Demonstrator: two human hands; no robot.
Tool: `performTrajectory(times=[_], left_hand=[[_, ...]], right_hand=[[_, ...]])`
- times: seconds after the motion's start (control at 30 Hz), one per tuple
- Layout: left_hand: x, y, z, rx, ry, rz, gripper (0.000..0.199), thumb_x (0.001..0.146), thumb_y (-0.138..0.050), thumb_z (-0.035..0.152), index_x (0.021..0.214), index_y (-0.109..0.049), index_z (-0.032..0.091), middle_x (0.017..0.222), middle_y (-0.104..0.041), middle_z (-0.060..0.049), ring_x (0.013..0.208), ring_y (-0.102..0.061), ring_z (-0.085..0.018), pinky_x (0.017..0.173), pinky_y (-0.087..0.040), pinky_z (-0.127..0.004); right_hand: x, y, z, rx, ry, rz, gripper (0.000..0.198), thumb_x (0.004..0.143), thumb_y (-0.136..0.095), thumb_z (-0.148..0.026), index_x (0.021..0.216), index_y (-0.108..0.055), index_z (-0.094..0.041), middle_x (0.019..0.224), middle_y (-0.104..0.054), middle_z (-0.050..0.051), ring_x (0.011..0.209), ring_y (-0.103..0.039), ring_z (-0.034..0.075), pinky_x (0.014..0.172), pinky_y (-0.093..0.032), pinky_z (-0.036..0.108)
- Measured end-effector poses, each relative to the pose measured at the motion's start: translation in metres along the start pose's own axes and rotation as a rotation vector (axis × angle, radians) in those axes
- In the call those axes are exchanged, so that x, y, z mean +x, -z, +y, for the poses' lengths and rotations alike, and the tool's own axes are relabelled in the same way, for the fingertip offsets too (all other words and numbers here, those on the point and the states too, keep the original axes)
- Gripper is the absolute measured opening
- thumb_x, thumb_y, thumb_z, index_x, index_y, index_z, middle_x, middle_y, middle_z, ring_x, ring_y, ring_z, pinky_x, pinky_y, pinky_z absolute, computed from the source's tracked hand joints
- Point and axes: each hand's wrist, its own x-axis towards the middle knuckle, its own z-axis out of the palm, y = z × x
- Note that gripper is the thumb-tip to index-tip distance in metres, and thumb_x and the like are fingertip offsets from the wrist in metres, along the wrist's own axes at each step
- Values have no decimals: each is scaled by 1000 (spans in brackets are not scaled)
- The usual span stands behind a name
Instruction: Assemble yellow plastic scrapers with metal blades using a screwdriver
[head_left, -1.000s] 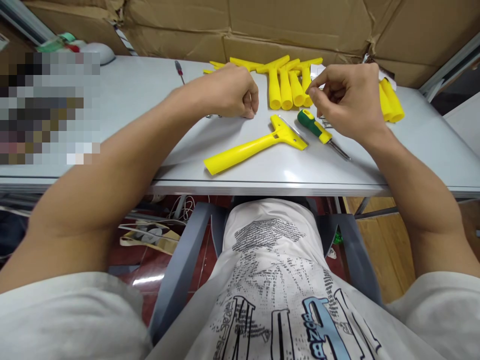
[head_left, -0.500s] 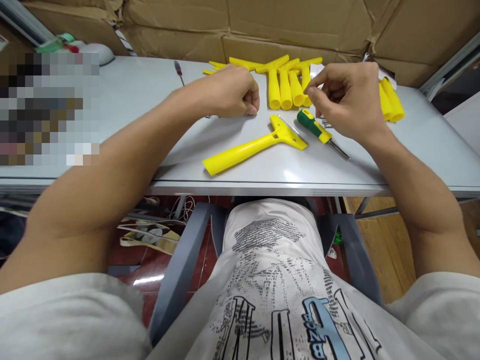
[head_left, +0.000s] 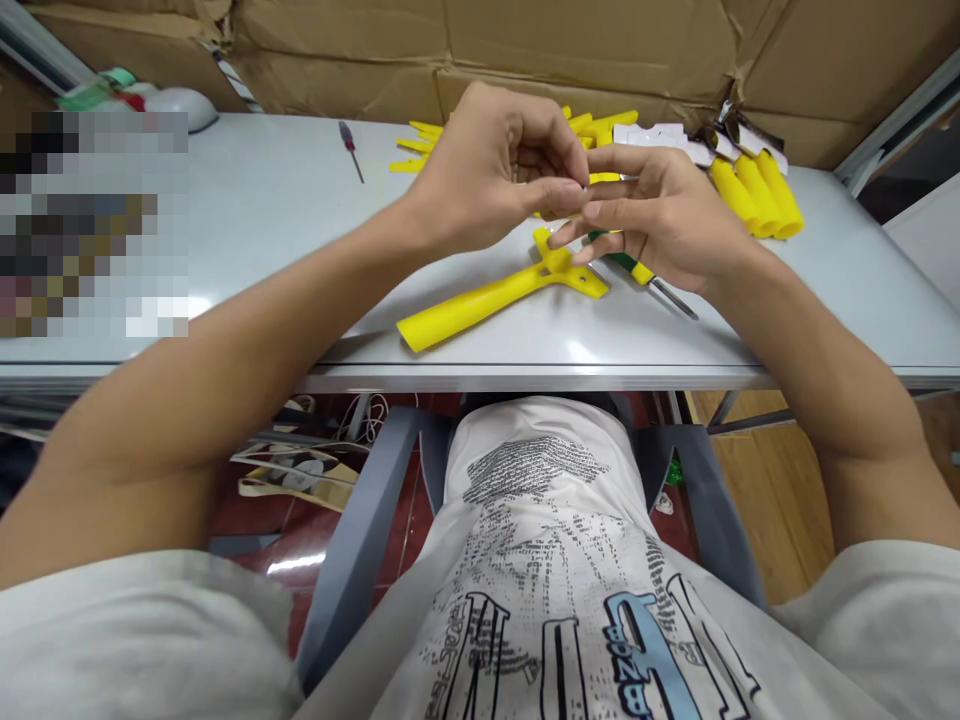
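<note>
My left hand (head_left: 499, 165) is raised over the table, thumb and forefinger pinched together. Whatever lies between those fingertips is too small to make out. My right hand (head_left: 671, 220) meets it from the right, its fingers stretched out and spread, the tips beside the left pinch. Below both hands a yellow scraper (head_left: 480, 305) lies on the table, its handle toward the lower left and its wide head partly behind my right fingers. Next to that head rests a green and yellow screwdriver (head_left: 643, 273), its handle partly covered by my right hand and its shaft pointing to the lower right.
More yellow scrapers (head_left: 414, 147) lie behind my hands, largely hidden. Several yellow handles (head_left: 766, 195) with white paper (head_left: 652, 133) are at the right. A small dark-handled screwdriver (head_left: 350, 147) lies at the back left. Cardboard (head_left: 585, 50) lines the back edge.
My left hand has risen and moved right, up to my right hand. The fingers of my right hand have spread from a curled pose. The scraper has stayed in place.
</note>
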Motion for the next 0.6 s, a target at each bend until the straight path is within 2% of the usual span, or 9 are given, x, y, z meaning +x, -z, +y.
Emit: performTrajectory(times=[0.1, 0.2, 0.23, 0.27, 0.33, 0.4, 0.5, 0.6], left_hand=[[-2, -5, -2, 155, -63, -1, 15, 111, -81, 36, 116, -88, 24, 137, -94, -11, 123, -83, -27, 121, -66, -47], [1, -11, -16, 241, -113, 34, 16, 116, -78, 32, 119, -92, 25, 136, -94, -8, 117, -82, -24, 116, -65, -45], [3, -14, -22, 221, -152, 65, 15, 114, -78, 29, 115, -92, 25, 129, -94, -6, 112, -82, -23, 111, -66, -43], [5, -17, -29, 165, -209, 148, 13, 107, -79, 22, 106, -92, 24, 117, -93, -4, 102, -81, -21, 103, -65, -41], [9, -22, -40, 51, -296, 179, 18, 102, -81, 11, 103, -94, 23, 107, -90, -2, 96, -80, -17, 97, -63, -37], [11, -25, -45, -23, -309, 186, 25, 100, -83, 1, 101, -95, 23, 103, -89, 0, 93, -77, -15, 95, -61, -35], [10, -28, -43, -90, -248, 195, 32, 100, -85, -6, 96, -94, 25, 101, -90, 2, 93, -77, -14, 97, -61, -34], [7, -30, -34, -202, -200, 206, 34, 99, -86, -6, 95, -94, 27, 100, -91, 4, 94, -81, -14, 101, -64, -34]], right_hand=[[5, -3, 8, 42, 29, 16, 65, 65, -120, -64, 118, -89, -41, 127, -97, 3, 139, -92, 44, 135, -76, 71], [10, -5, 17, 103, 45, 51, 59, 62, -120, -55, 111, -91, -39, 115, -97, 3, 136, -93, 44, 137, -75, 68], [10, -5, 19, 128, 48, 58, 52, 66, -119, -52, 108, -91, -37, 113, -96, 3, 135, -94, 43, 137, -76, 65], [9, -5, 20, 149, 49, 61, 44, 72, -117, -49, 105, -92, -35, 112, -96, 4, 134, -94, 40, 138, -76, 61], [7, -3, 19, 179, 40, 66, 27, 85, -112, -40, 102, -93, -32, 115, -97, 3, 130, -95, 33, 139, -76, 52], [5, 1, 18, 199, 15, 50, 16, 95, -108, -31, 102, -94, -28, 120, -98, 3, 126, -95, 25, 142, -74, 42], [5, 3, 21, 219, 1, 62, 23, 93, -115, -33, 104, -95, -28, 120, -99, 2, 118, -94, 21, 138, -75, 38], [10, 1, 27, 224, 56, 154, 37, 85, -122, -50, 99, -94, -32, 113, -98, 2, 115, -95, 28, 134, -78, 51]])
